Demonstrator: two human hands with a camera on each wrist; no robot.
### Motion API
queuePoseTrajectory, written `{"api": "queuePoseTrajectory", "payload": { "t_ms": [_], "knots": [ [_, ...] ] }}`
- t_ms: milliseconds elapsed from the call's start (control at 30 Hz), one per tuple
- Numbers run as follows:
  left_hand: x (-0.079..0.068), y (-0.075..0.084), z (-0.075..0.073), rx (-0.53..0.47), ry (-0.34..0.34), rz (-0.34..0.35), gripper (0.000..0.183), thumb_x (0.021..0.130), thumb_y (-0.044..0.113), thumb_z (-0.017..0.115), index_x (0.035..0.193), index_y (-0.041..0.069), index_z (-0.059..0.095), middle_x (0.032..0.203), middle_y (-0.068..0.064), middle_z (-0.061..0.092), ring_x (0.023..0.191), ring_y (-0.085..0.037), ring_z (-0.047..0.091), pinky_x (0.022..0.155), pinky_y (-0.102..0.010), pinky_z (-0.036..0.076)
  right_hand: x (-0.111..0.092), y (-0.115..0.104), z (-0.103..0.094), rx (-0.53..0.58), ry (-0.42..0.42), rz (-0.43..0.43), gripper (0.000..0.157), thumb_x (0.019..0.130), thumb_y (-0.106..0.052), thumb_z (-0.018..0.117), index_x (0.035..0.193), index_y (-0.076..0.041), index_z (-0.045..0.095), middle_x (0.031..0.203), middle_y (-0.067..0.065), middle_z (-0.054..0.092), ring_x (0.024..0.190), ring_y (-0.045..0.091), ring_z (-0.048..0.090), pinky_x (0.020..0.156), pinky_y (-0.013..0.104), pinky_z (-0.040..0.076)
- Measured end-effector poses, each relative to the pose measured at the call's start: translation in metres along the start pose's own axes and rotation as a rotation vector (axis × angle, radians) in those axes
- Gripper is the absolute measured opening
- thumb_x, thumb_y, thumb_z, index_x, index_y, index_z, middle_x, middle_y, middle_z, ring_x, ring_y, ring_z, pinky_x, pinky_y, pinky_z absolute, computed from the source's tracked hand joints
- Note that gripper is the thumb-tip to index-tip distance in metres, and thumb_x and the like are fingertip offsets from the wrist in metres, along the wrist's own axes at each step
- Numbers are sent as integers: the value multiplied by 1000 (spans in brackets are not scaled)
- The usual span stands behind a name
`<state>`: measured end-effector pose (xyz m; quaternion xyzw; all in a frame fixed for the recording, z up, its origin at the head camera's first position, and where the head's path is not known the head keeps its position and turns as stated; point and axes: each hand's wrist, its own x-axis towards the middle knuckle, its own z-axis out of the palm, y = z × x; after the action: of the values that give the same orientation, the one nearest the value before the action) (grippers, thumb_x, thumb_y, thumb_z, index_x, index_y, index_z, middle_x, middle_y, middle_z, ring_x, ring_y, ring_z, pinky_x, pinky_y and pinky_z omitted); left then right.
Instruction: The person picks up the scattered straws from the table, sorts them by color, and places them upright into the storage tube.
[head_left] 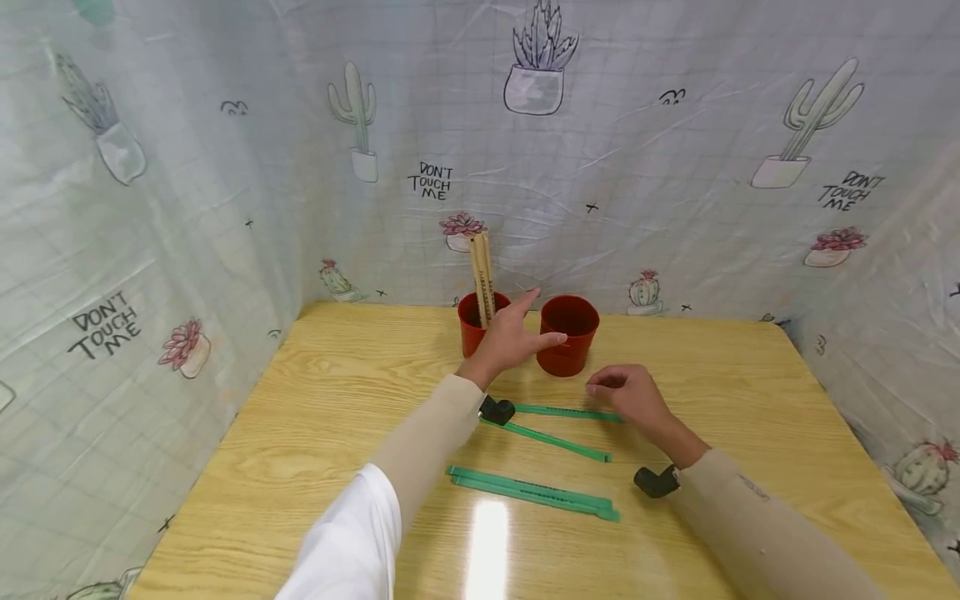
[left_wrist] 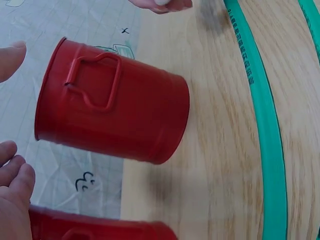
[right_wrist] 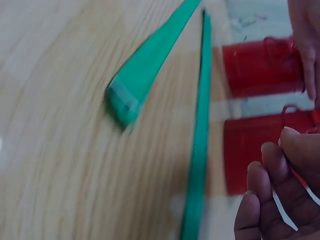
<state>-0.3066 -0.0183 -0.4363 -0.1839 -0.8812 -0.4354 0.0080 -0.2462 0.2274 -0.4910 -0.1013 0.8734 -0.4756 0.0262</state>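
Note:
My left hand [head_left: 510, 333] is over the left red bucket [head_left: 472, 340], thumb and fingers spread apart, nothing in its grasp. Two slim tan printed packets [head_left: 483, 283] stand upright in that bucket, leaning slightly left. Beside it, just right of my left thumb, is a second red bucket [head_left: 568, 358] with a wire handle on its side, visible in the left wrist view. My right hand [head_left: 633, 396] hovers at the right end of a long green printed packet [head_left: 562, 411]; its fingers are loosely bent and empty. Another green packet [head_left: 555, 440] lies slanted just in front.
Nearer the front, a pair of green packets [head_left: 532, 492] lies side by side on the wooden table [head_left: 337, 467]. A printed cactus sheet [head_left: 465, 100] hangs behind the table and along both sides. Light glares off the table's front.

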Motion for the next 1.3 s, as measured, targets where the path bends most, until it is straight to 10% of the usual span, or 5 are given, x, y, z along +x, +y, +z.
{"api": "queuePoseTrajectory", "payload": {
  "t_ms": [400, 1300],
  "knots": [
    [4, 8, 16, 52, -22, -33, 94, 95, 49, 73, 166, 9, 25, 172, -9, 31, 159, -30, 33, 130, -50, 30, -2, 23, -4, -16, -42, 57, 17, 95, -10, 75, 107, 2, 79, 107, 17, 77, 91, 14, 67, 77, 21, 56],
    [15, 11, 28, 110, -12, -24, 89, 96, 47, 73, 164, 7, 32, 163, -11, 47, 148, -28, 50, 122, -45, 45, -6, 38, -4, -188, -130, -63, 11, 86, -8, 84, 96, -9, 82, 91, 4, 76, 79, 11, 62, 70, 22, 53]
  ]
}}
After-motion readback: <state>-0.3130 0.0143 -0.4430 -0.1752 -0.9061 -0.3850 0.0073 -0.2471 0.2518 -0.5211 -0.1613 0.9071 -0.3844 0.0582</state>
